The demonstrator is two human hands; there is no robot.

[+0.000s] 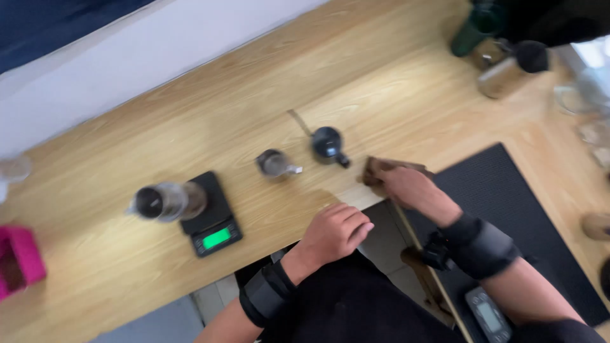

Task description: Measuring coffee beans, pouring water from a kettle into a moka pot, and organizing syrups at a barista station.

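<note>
The right hand (406,187) presses down on a brown cloth (380,168), with the fingers closed over it, near the front edge of the wooden table (190,121). The cloth lies bunched just left of the black mat (508,209). The left hand (333,232) rests at the table edge with its fingers curled in, and it holds nothing. The wood in front of the cloth looks a bit shiny, maybe wet or just wiped, but the picture is too blurry to be sure. So the wiping seems to be partway: the cloth is at one small spot, and most of the table lies beyond it. Just past the cloth stand a small dark pot (328,145) with a spout and a little glass cup (274,163), and these are in the way of a wide sweep. Further left a glass jug (166,201) lies tipped on a black scale (213,219) with a green screen. A pink box (19,260) sits at the far left. A green bottle (473,28) and a metal jug (505,73) stand well apart at the far end.
</note>
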